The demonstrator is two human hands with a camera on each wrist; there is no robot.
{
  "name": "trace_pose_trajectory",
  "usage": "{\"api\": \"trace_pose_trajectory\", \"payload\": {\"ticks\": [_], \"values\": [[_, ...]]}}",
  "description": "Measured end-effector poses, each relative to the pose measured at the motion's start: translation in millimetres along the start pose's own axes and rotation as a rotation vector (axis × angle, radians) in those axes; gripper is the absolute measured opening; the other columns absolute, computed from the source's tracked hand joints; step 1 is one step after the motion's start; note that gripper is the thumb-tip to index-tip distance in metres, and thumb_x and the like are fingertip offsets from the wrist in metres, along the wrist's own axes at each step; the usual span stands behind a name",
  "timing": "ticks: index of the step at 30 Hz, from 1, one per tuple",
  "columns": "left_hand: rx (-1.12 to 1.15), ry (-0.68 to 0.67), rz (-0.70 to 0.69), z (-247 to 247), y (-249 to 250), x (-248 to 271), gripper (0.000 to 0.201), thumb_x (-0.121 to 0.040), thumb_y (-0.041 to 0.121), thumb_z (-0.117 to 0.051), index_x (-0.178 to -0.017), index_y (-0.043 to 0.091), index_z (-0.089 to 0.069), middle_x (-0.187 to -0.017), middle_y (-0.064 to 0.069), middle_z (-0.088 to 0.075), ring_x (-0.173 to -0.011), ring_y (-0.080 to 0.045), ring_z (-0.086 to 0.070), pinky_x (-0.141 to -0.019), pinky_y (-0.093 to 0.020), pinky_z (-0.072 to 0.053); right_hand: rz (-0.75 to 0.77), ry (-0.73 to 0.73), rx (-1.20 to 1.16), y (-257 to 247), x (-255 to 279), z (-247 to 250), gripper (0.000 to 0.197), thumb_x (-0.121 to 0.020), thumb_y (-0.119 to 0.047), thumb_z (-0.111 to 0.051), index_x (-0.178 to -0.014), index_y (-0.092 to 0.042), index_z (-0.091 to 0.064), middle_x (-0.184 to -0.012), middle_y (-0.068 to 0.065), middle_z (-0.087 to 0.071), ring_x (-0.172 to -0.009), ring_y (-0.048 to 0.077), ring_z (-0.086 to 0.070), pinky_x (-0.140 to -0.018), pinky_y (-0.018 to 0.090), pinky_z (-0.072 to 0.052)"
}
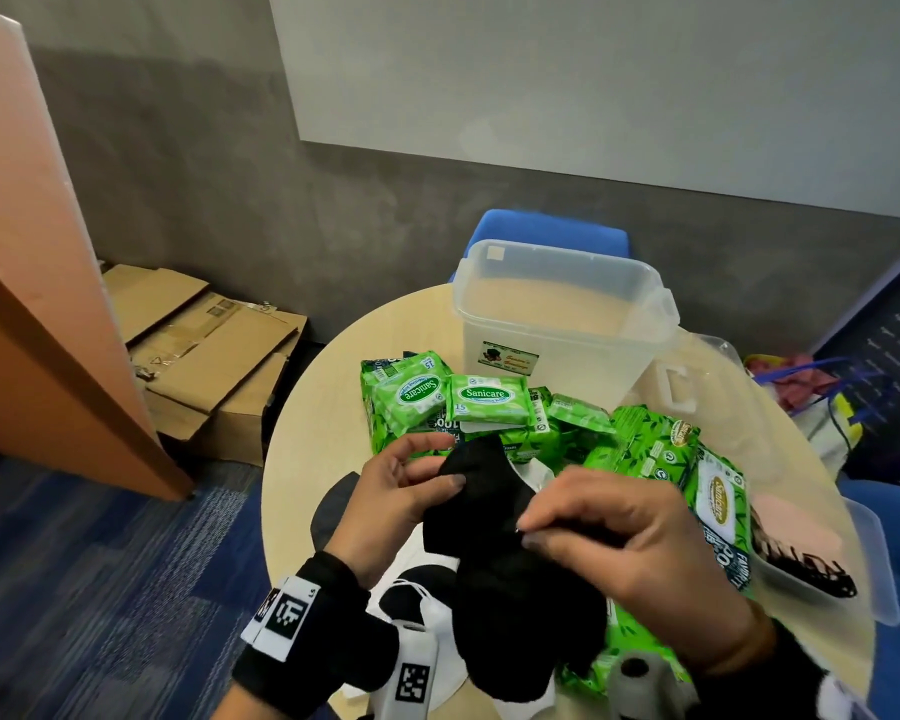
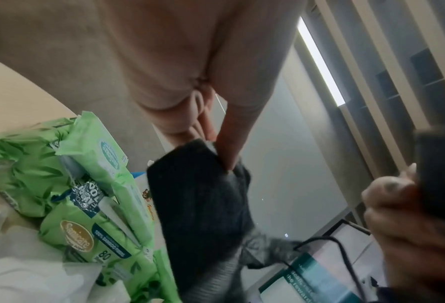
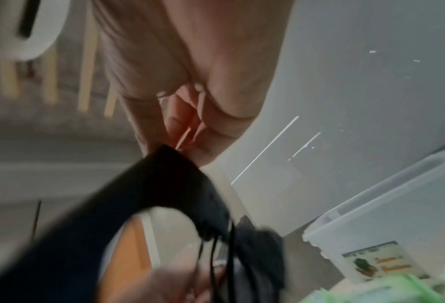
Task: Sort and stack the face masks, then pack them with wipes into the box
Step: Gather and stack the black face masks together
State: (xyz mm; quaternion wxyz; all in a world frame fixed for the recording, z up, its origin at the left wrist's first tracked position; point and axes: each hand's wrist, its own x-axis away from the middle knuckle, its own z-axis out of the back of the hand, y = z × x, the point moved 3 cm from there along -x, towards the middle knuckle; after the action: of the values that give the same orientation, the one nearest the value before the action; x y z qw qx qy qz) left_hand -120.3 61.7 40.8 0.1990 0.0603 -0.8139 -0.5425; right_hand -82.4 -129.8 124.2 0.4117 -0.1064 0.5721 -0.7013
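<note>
Both hands hold black face masks above the round table point(image 1: 302, 428). My left hand point(image 1: 401, 485) pinches the upper edge of a black mask point(image 1: 481, 491) between thumb and fingers; the left wrist view shows that mask point(image 2: 203, 205) hanging from the fingertips. My right hand point(image 1: 609, 532) pinches the edge of another black mask point(image 1: 526, 615), which droops below it; in the right wrist view this mask point(image 3: 164, 184) appears with its ear loops dangling. Green Sanicare wipe packs point(image 1: 489, 400) lie behind the hands. The clear plastic box point(image 1: 562, 324) stands open at the table's far side.
A clear lid point(image 1: 863, 553) with a pink mask point(image 1: 796, 522) and a black mask on it lies at the right. White masks point(image 1: 417, 605) lie on the table under my hands. A blue chair point(image 1: 552, 231) stands behind the box; flattened cardboard point(image 1: 204, 345) lies on the floor, left.
</note>
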Motion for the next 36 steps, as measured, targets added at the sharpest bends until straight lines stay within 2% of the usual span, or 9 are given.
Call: {"api": "trace_pose_trajectory", "payload": {"ticks": [3,6,10,14,16,19,24,29,36], "values": [[0.090,-0.036,-0.073,-5.7,2.3,4.2,0.028,-0.079,-0.004,-0.064,-0.105,0.005,-0.062,-0.081,-0.008,-0.074,-0.066,-0.015,-0.070,-0.056,-0.023,-0.054,-0.175,0.116,-0.188,9.6,-19.2,8.6,0.014,-0.069,0.002,-0.078,-0.073,-0.012,-0.076,-0.074,0.002,-0.071,-0.073,0.014,-0.065,-0.072,0.023,-0.051],[0.118,-0.073,-0.126,-16.1,4.2,8.5,0.027,-0.077,0.004,-0.063,-0.104,0.003,-0.061,-0.081,-0.008,-0.073,-0.066,-0.012,-0.068,-0.057,-0.020,-0.053,-0.291,0.275,-0.222,33.7,-34.6,3.0,0.019,-0.070,0.007,-0.076,-0.070,-0.013,-0.076,-0.086,0.007,-0.069,-0.082,0.021,-0.063,-0.083,0.038,-0.051],[0.048,-0.041,-0.161,-22.2,2.3,9.9,0.019,-0.091,-0.006,-0.052,-0.105,0.004,-0.062,-0.086,-0.008,-0.073,-0.073,-0.012,-0.069,-0.065,-0.020,-0.055,-0.417,0.381,-0.359,56.3,-42.2,-12.1,0.014,-0.075,0.011,-0.069,-0.076,-0.003,-0.072,-0.083,0.011,-0.072,-0.080,0.020,-0.066,-0.080,0.031,-0.053],[0.051,-0.007,-0.173,-27.4,0.7,13.5,0.023,-0.097,0.014,-0.049,-0.113,0.005,-0.063,-0.107,-0.007,-0.073,-0.098,-0.014,-0.068,-0.082,-0.020,-0.054,-0.388,0.377,-0.207,68.1,-43.7,-22.7,0.021,-0.080,0.005,-0.068,-0.075,-0.015,-0.069,-0.072,-0.002,-0.071,-0.073,0.010,-0.066,-0.075,0.025,-0.050],[0.005,-0.003,-0.196,-29.2,-2.5,14.2,0.027,-0.090,0.022,-0.059,-0.112,0.007,-0.063,-0.107,-0.005,-0.073,-0.098,-0.011,-0.068,-0.082,-0.018,-0.053,-0.350,0.379,-0.114,69.8,-43.9,-26.1,0.022,-0.081,0.003,-0.068,-0.075,-0.019,-0.067,-0.074,-0.002,-0.071,-0.074,0.009,-0.066,-0.074,0.023,-0.049],[-0.156,0.012,-0.228,-27.2,-10.1,8.7,0.029,-0.081,0.015,-0.073,-0.108,0.017,-0.063,-0.101,-0.001,-0.073,-0.093,-0.010,-0.068,-0.078,-0.021,-0.053,-0.302,0.399,-0.050,70.6,-41.6,-28.7,0.020,-0.082,0.000,-0.067,-0.081,-0.020,-0.066,-0.079,0.000,-0.071,-0.079,0.012,-0.067,-0.077,0.025,-0.051],[-0.112,0.058,-0.259,-22.0,-9.8,3.7,0.025,-0.090,-0.003,-0.060,-0.112,0.009,-0.061,-0.105,-0.007,-0.072,-0.097,-0.017,-0.068,-0.082,-0.025,-0.054,-0.402,0.263,-0.023,78.2,-35.8,-28.0,0.031,-0.085,-0.020,-0.069,-0.110,-0.035,-0.061,-0.092,-0.005,-0.069,-0.089,0.009,-0.066,-0.082,0.026,-0.054],[-0.098,0.079,-0.289,-23.0,-12.2,3.7,0.020,-0.089,0.001,-0.063,-0.107,0.009,-0.063,-0.098,-0.002,-0.073,-0.091,-0.011,-0.067,-0.077,-0.020,-0.052,-0.414,0.162,-0.051,78.1,-32.2,-30.6,0.015,-0.085,-0.010,-0.065,-0.093,-0.020,-0.073,-0.086,-0.002,-0.074,-0.083,0.011,-0.070,-0.076,0.030,-0.056],[-0.146,0.176,-0.139,-5.1,-32.4,6.4,0.025,-0.079,0.020,-0.070,-0.100,0.009,-0.066,-0.092,-0.008,-0.073,-0.083,-0.015,-0.068,-0.072,-0.027,-0.054,-0.445,0.122,-0.085,98.3,-34.2,-48.6,0.022,-0.078,-0.001,-0.068,-0.087,-0.020,-0.074,-0.086,-0.002,-0.075,-0.084,0.014,-0.070,-0.078,0.030,-0.055]]}}
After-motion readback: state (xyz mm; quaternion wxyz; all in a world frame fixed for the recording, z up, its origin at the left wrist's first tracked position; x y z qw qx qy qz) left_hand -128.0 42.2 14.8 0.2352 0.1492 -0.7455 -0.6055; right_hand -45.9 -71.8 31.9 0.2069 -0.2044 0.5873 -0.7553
